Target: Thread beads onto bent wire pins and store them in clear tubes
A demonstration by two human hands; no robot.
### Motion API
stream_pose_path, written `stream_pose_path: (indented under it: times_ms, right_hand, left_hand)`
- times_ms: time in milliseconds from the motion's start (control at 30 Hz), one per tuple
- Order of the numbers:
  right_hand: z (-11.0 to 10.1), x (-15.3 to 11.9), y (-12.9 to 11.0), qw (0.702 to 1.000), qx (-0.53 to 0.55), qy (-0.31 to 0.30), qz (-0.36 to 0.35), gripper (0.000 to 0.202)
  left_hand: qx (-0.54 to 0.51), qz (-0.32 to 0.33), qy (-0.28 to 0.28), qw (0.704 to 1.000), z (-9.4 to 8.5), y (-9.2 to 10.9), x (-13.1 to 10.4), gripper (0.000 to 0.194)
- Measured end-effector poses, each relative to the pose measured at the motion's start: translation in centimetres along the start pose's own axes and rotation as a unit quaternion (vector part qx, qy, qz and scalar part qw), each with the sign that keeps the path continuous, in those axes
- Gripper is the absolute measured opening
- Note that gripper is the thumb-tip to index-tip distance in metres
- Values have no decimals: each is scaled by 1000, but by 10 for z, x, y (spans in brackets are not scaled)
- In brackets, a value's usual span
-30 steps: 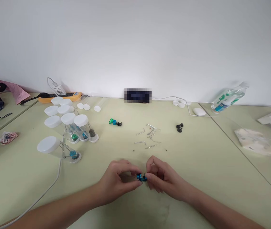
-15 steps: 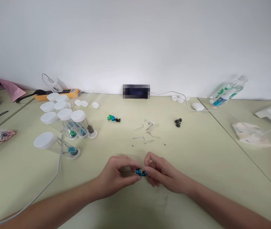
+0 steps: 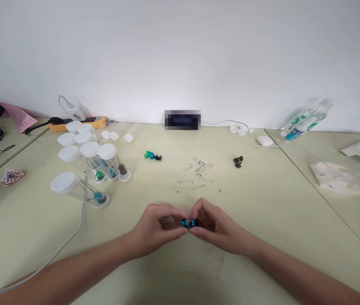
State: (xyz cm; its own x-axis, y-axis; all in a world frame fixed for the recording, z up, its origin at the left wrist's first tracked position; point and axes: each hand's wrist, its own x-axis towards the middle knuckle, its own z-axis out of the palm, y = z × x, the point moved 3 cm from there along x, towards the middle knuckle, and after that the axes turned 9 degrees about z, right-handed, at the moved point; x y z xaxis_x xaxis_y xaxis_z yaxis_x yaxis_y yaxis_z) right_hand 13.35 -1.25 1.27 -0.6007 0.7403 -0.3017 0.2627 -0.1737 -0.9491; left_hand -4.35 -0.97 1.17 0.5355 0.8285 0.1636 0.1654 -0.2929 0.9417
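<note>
My left hand (image 3: 159, 228) pinches a small shiny blue metal part (image 3: 185, 223) between thumb and fingers. A thin metal rod (image 3: 170, 222) runs back from the part into the space between that thumb and forefinger. From the other side, the thumb and fingers of my right hand (image 3: 213, 222) close on the same part, around its black end (image 3: 198, 222). Both sets of fingertips nearly meet, and they cover some of it. Beyond my hands lie several bent metal rods (image 3: 195, 182) and two tiny dark bits, one being a dark speck (image 3: 220, 190).
Clear tubes with white caps (image 3: 65, 182) stand at the left, several holding coloured parts. A green, blue and black piece (image 3: 152, 156), black knobs (image 3: 238, 161), a blurred dark device (image 3: 182, 120), an orange power strip (image 3: 95, 123), a bottle (image 3: 306, 120) and a white cable (image 3: 80, 224) surround the work area.
The blue part has risen slightly and turned, so its black end now shows at my right fingers. My right fingers have shifted around it. The whole view has moved a little.
</note>
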Motion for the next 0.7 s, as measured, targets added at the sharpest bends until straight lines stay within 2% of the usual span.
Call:
stream_pose_path:
  times_ms: [200,333,467,633,700]
  right_hand:
    - [1,1,1,999,26,-22,18,24]
    - [-1,0,0,1000,12,-4,-1,24]
    - [1,0,2,999,10,-36,14,22]
    - [0,0,1,1000,14,-14,-8,23]
    - [0,0,1,1000,12,-24,-7,22]
  left_hand:
    - [11,3,-7,1000,1,-2,-1,20]
    - [-3,-7,-1,1000,1,-2,-1,20]
    - [11,4,-8,1000,0,0,0,19]
    - [-3,0,-5,1000,0,0,0,18]
    - [5,4,-5,1000,0,0,0,19]
